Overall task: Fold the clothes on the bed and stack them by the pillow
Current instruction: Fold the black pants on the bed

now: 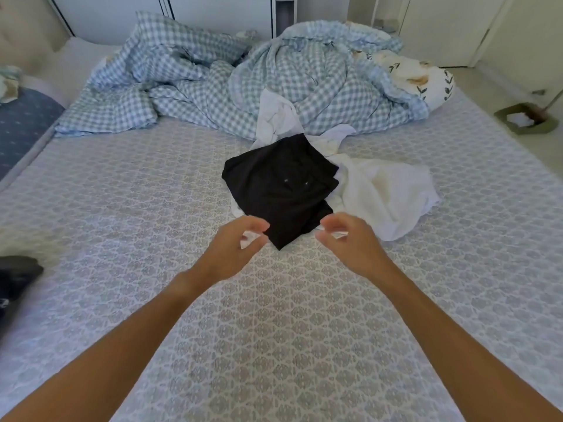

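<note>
A folded black garment [281, 187] lies in the middle of the bed on top of crumpled white clothes [387, 193] that spread to its right and behind it. My left hand [240, 242] hovers at the black garment's near left corner with fingers loosely curled and holding nothing. My right hand [347, 236] is at its near right corner, also loosely curled and empty. A little white cloth shows behind each hand's fingers. A flowered white pillow [426, 77] lies at the far right of the bed.
A rumpled blue-checked duvet [243, 77] fills the far half of the patterned mattress [274, 330]. A dark garment [15, 278] lies at the left edge. A blue mattress [21, 126] adjoins on the left. A dustpan [524, 118] sits on the floor at right.
</note>
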